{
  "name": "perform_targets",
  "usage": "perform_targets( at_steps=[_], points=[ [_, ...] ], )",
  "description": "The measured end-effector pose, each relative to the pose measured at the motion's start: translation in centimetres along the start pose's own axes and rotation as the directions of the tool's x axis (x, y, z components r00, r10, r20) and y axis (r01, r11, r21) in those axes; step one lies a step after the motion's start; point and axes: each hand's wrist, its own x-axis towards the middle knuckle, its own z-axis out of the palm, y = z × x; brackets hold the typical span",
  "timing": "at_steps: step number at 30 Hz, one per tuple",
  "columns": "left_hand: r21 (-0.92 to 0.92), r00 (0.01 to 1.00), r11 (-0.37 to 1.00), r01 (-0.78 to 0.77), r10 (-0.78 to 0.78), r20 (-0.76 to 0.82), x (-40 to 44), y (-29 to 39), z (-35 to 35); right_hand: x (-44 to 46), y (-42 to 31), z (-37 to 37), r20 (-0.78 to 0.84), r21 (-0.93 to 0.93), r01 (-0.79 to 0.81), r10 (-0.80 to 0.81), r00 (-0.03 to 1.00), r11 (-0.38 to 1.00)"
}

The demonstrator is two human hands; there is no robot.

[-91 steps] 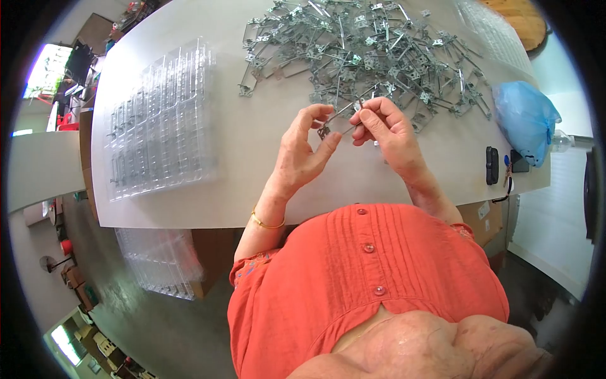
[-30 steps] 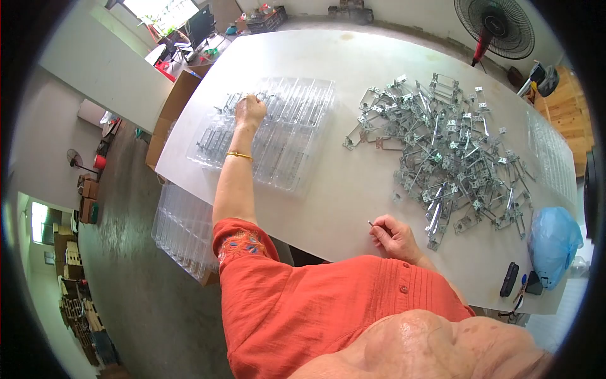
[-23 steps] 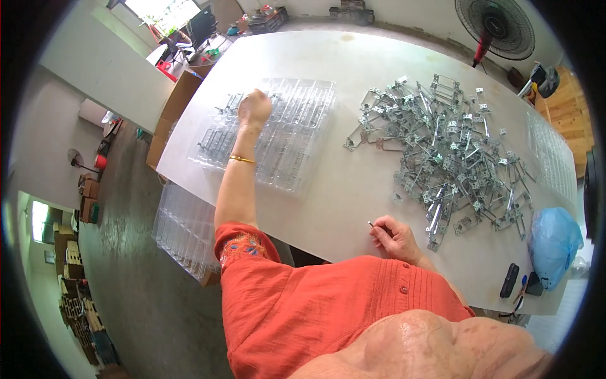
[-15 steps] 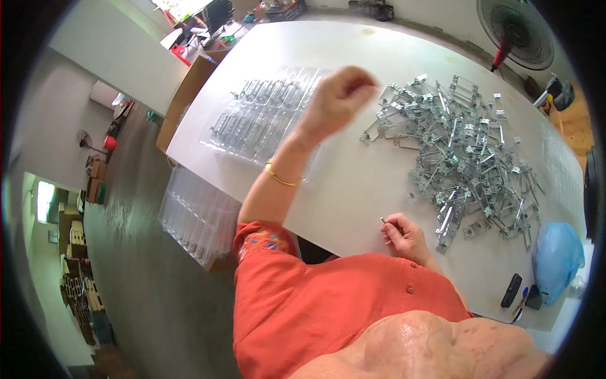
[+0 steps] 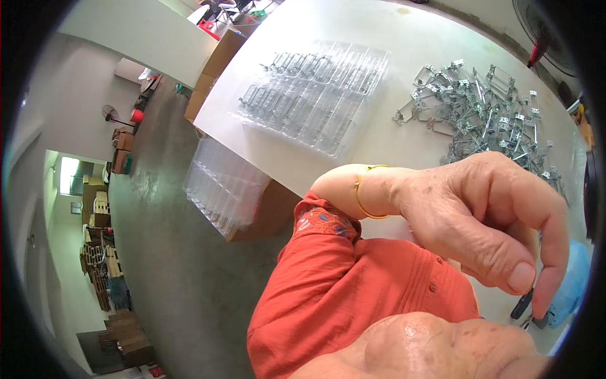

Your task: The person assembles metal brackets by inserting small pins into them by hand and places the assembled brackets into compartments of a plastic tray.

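Observation:
My left hand (image 5: 483, 221), with a gold bracelet on the wrist, is large and close to the camera at the right. Its fingers are curved, thumb and fingertips apart, and nothing shows between them. My right hand is almost wholly hidden behind it, so its fingers cannot be made out. Past my left hand lies a heap of metal brackets (image 5: 480, 114) on the pale table (image 5: 379, 180). Clear plastic trays (image 5: 315, 129) rest at the table's left side, with several metal brackets (image 5: 300, 63) in their compartments.
A blue plastic bag (image 5: 571, 278) is partly hidden behind my left hand, near a black case (image 5: 521, 304). More clear trays (image 5: 227, 183) stand by a cardboard box (image 5: 268, 211) below the table's left edge. A fan (image 5: 546, 38) stands beyond the table.
My left hand has left the trays and come right and close to the camera, now covering my right hand, which earlier pinched a small metal piece. The view has turned.

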Motion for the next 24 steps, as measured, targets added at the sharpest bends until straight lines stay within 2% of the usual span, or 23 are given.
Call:
perform_targets(
  at_steps=[3, 5, 8, 14, 17, 21, 24],
  points=[
    [-0.004, 0.994, 0.996, 0.088, -0.087, 0.07, 0.4, -0.2, -0.6, 0.0, -0.7, 0.2, 0.008, 0.011, 0.019, -0.019, 1.0, 1.0],
    [0.002, 0.993, 0.996, 0.093, -0.093, 0.078, 0.3, -0.3, -0.7, -0.2, -1.1, 0.4, 0.01, 0.013, 0.027, -0.027, 1.0, 1.0],
    [-0.019, 0.998, 0.998, 0.058, -0.058, 0.029, 0.2, -0.2, 0.0, -0.2, -1.2, 0.5, 0.011, 0.017, 0.035, -0.035, 0.999, 0.999],
    [0.048, 0.986, 0.986, 0.162, -0.164, 0.035, 0.1, 0.5, -0.3, -0.3, -1.3, 0.7, 0.011, 0.022, 0.044, -0.044, 0.999, 0.999],
    [0.07, 0.985, 0.989, 0.134, -0.14, 0.099, 0.2, 0.0, -0.8, -0.3, -1.4, 0.7, 0.013, 0.021, 0.051, -0.051, 0.999, 0.998],
    [0.064, 0.997, 0.995, 0.081, -0.08, -0.004, 0.2, -0.6, 0.4, -0.5, -1.5, 0.8, 0.016, 0.022, 0.052, -0.053, 0.998, 0.998],
    [0.02, 0.992, 0.992, 0.123, -0.124, 0.034, 0.2, -0.3, -0.5, -0.5, -1.6, 0.8, 0.016, 0.021, 0.052, -0.053, 0.998, 0.998]
  ],
)
